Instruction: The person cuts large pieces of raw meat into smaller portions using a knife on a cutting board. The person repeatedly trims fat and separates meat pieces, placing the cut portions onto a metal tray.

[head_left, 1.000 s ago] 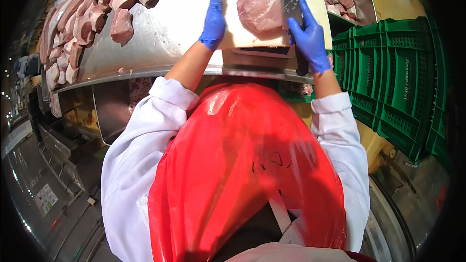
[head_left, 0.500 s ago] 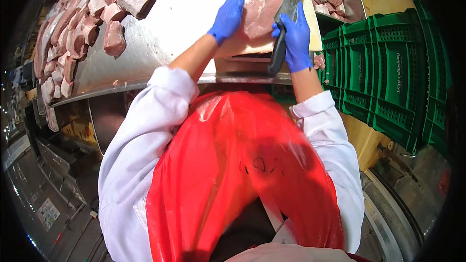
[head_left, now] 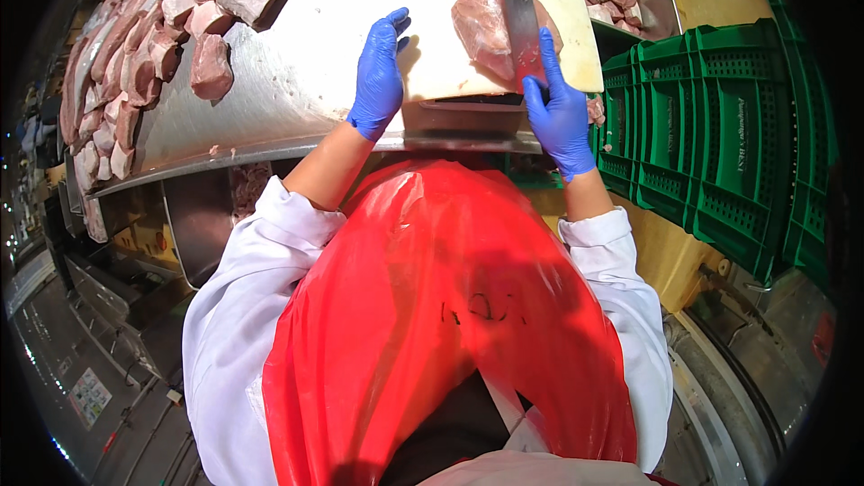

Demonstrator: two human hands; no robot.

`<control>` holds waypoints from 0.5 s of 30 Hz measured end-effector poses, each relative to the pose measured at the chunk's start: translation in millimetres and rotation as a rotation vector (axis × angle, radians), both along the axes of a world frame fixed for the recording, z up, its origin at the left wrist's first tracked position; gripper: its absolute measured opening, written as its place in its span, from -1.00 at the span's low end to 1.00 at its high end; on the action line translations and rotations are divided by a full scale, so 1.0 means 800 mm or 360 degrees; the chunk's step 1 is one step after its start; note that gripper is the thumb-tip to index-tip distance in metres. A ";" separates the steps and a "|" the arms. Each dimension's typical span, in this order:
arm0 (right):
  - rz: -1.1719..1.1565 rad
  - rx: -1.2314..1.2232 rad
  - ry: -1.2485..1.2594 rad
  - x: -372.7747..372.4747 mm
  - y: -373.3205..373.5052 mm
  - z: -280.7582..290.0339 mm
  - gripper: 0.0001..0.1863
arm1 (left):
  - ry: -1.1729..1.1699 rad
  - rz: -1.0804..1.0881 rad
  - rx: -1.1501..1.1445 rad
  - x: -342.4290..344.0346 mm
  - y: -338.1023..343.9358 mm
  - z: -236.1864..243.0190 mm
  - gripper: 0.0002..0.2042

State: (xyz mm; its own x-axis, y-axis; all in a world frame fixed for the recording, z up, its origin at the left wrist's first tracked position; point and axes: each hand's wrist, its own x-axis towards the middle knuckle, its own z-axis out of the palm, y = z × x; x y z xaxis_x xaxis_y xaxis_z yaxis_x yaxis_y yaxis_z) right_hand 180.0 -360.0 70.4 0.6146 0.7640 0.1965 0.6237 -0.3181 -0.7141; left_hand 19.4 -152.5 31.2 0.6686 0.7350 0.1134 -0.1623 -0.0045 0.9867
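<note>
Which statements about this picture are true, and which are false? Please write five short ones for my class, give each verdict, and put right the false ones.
1. The right hand holds a knife. True.
2. The left hand is gloved in blue. True.
3. The right hand is bare. False: it is gloved in blue too.
4. In this view, the knife's blade crosses a piece of meat on the board. True.
5. The left hand grips that piece of meat. False: it is apart from the meat, and nothing shows in its grasp.
</note>
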 end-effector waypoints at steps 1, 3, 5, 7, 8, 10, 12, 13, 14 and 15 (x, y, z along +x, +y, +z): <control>-0.0014 -0.0027 -0.0001 -0.007 -0.004 -0.008 -0.29 | 0.0000 0.0020 0.0010 0.000 0.002 0.004 -0.49; -0.0010 -0.0036 -0.0073 -0.018 -0.009 -0.023 -0.30 | 0.0009 0.0064 0.0033 0.003 0.005 0.013 -0.48; 0.0021 -0.0036 -0.0106 -0.029 -0.022 -0.033 -0.31 | 0.0012 0.0075 0.0073 0.003 0.009 0.015 -0.48; 0.0070 -0.0165 0.0007 -0.050 -0.060 -0.041 -0.30 | -0.0036 0.0102 0.0116 0.011 0.015 0.016 -0.51; 0.0098 -0.0229 0.0067 -0.061 -0.083 -0.046 -0.30 | -0.0048 0.0124 0.0142 0.014 0.015 0.018 -0.56; 0.0218 -0.0300 0.0278 -0.077 -0.134 -0.053 -0.29 | -0.0078 0.0167 0.0197 0.024 0.013 0.028 -0.65; 0.0311 -0.0320 0.0408 -0.081 -0.177 -0.052 -0.26 | -0.0106 0.0283 0.0256 0.041 0.003 0.027 -0.76; 0.0341 -0.0310 0.0431 -0.080 -0.195 -0.049 -0.24 | 0.0009 0.0288 0.0497 0.045 -0.002 0.021 -0.75; 0.0371 -0.0302 0.0453 -0.076 -0.208 -0.049 -0.23 | 0.0123 0.0292 0.0736 0.050 -0.008 0.018 -0.73; 0.0262 -0.0183 0.0465 -0.071 -0.214 -0.049 -0.22 | 0.0186 0.0252 0.1046 0.057 -0.023 0.023 -0.70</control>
